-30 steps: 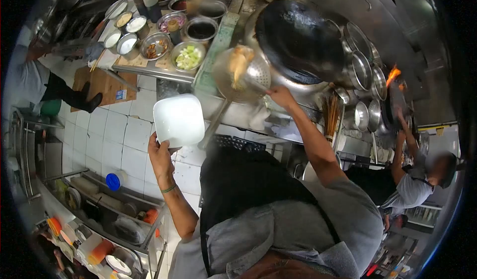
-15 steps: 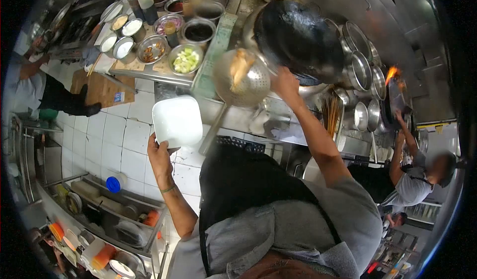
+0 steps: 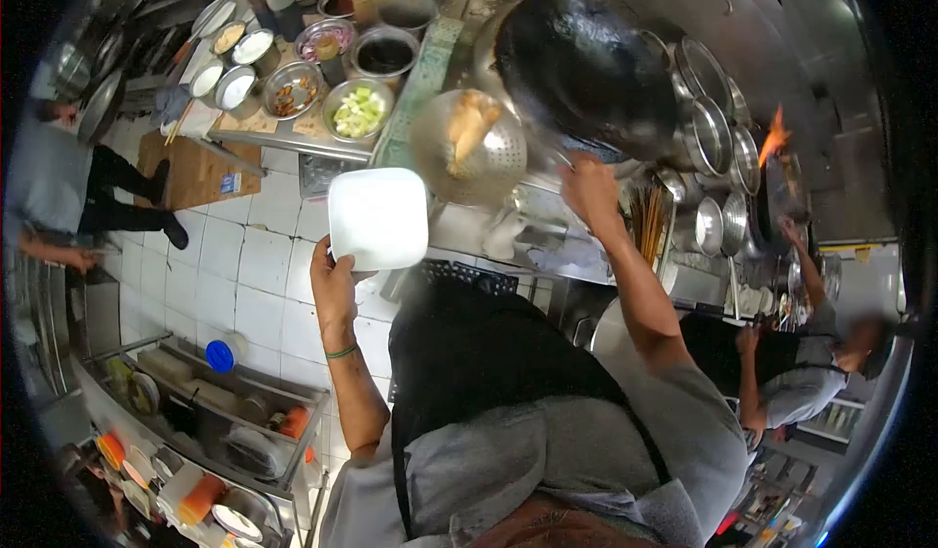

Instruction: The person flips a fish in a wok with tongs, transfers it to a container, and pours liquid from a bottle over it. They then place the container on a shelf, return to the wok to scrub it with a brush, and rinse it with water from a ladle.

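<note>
My left hand [image 3: 335,273] grips a white square dish [image 3: 379,218] by its near edge, thumb on the rim, above the tiled floor. Just beyond the dish is a perforated metal strainer [image 3: 503,162] with golden fried pieces [image 3: 471,130] in it; the dish covers where its handle runs. My right hand [image 3: 589,194] is closed at the near side of a large black wok [image 3: 586,69], apparently round its handle, which the fingers mostly hide. The wok is tilted and its inside is blurred.
Bowls of ingredients, including chopped green vegetable [image 3: 359,111], crowd the counter at upper left. Steel strainers and bowls [image 3: 705,136] stand right of the wok. A co-worker [image 3: 801,372] is by a flame [image 3: 775,138] at right; another person [image 3: 59,182] stands at left.
My left hand and the dish have moved right and slightly up, closer to the strainer. My right hand has shifted slightly right and nearer to me. The person at left has moved.
</note>
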Demonstrator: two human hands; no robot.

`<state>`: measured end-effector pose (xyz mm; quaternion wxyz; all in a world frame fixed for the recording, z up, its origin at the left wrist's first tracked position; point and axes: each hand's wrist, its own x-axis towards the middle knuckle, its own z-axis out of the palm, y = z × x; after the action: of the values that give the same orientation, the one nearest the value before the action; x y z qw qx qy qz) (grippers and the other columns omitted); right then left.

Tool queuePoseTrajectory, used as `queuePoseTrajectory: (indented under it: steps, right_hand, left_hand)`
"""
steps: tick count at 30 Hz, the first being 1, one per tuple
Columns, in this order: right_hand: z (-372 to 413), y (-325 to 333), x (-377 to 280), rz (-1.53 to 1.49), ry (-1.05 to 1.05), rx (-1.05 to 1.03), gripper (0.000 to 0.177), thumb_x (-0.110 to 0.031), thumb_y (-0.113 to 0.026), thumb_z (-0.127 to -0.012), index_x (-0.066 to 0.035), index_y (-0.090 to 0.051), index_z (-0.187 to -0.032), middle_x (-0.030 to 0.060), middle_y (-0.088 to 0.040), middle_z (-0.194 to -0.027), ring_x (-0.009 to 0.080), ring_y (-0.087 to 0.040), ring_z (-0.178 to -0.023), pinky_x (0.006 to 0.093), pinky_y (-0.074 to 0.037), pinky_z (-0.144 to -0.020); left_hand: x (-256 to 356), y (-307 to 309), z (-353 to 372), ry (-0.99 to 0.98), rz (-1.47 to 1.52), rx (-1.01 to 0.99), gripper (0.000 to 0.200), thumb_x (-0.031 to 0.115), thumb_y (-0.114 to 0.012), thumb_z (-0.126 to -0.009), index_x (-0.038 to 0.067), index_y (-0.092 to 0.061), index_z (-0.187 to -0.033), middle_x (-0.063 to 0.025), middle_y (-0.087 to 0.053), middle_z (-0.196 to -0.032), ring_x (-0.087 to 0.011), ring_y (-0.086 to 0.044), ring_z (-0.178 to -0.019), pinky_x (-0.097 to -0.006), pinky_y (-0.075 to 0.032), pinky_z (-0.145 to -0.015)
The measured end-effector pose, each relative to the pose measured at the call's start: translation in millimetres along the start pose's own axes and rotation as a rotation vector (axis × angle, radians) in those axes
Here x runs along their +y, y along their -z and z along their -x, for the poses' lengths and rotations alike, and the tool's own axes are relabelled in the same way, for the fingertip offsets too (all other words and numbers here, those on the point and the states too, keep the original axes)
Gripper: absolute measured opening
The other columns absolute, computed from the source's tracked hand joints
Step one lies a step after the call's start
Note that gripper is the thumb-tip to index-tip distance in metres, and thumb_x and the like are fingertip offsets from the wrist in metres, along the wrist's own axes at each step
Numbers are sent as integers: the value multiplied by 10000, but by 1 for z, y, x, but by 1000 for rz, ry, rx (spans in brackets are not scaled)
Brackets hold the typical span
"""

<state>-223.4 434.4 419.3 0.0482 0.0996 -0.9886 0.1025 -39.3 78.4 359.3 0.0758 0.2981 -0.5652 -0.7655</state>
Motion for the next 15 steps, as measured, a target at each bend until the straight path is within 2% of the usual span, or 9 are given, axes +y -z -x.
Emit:
queuePoseTrajectory:
  steps: [2,7,13,15]
  right_hand:
    - [-15,-2,-7,28,-79,-123,294,-269,-653,-887,-9,-638,-1022,207,-660,-1042,408,-662,-914,499,-536,-753]
    - [-41,-78,-5,5,15,42,363,-298,-626,-898,-42,-602,-1154,205,-651,-1087,405,-670,-928,496,-551,-783]
    - [-45,-61,14,10,110,-50,349,-320,-602,-902,-86,-666,-1153,169,-671,-1142,382,-682,-935,500,-557,-805]
    - [-29,-29,16,21,83,-53,335,-309,-602,-904,-75,-692,-1126,168,-685,-1122,376,-672,-975,474,-545,-841]
  left_hand:
    - [-1,-10,-2,4,-7,-30,456,-13,-469,-849,-113,-423,-1292,-226,-629,-1079,-284,-709,-848,-360,-643,-666]
    - [3,-26,-2,-19,-16,-66,465,-23,-457,-841,-121,-423,-1295,-235,-627,-1082,-291,-709,-839,-361,-644,-665]
    - [9,-20,8,-13,-43,-42,447,-24,-450,-841,-121,-430,-1277,-233,-624,-1082,-286,-709,-828,-353,-643,-662]
    - [8,-17,11,7,-24,-26,440,-40,-438,-839,-118,-441,-1272,-222,-609,-1105,-289,-689,-884,-378,-638,-715]
